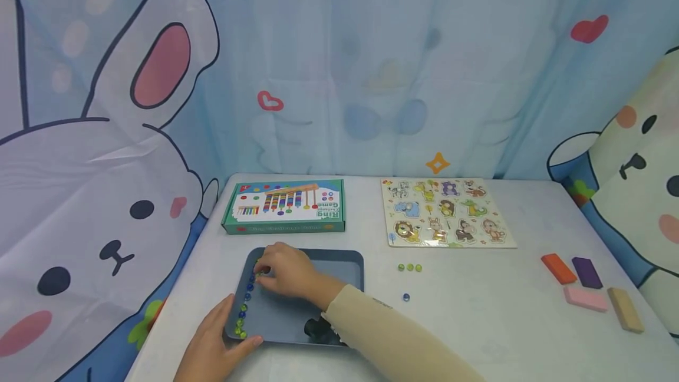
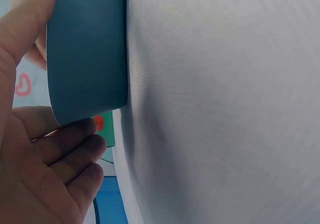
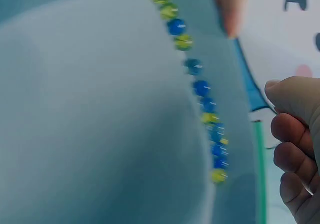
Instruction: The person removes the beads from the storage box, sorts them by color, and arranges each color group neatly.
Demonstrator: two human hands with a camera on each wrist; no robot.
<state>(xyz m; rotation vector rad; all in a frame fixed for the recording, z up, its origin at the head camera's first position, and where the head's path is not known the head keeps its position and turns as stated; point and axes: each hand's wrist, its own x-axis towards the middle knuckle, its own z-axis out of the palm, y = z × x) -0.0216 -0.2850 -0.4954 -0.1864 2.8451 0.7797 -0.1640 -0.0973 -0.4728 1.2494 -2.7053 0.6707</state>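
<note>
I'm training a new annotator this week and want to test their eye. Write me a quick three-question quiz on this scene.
1. Fill in: the near-left corner of the grey-blue rectangular tray is touched by the person's ____.

2. True or false: three round, glassy yellow-green marbles lie in a row outside the tray, farther from the person than the lone round blue marble out there.

3. Multiple choice: what do the pictures on the flat, cream-coloured rectangular board mainly show?
A. Vehicles
B. Animals
C. Numbers

Key: 1. left hand; 2. true; 3. B.
</note>
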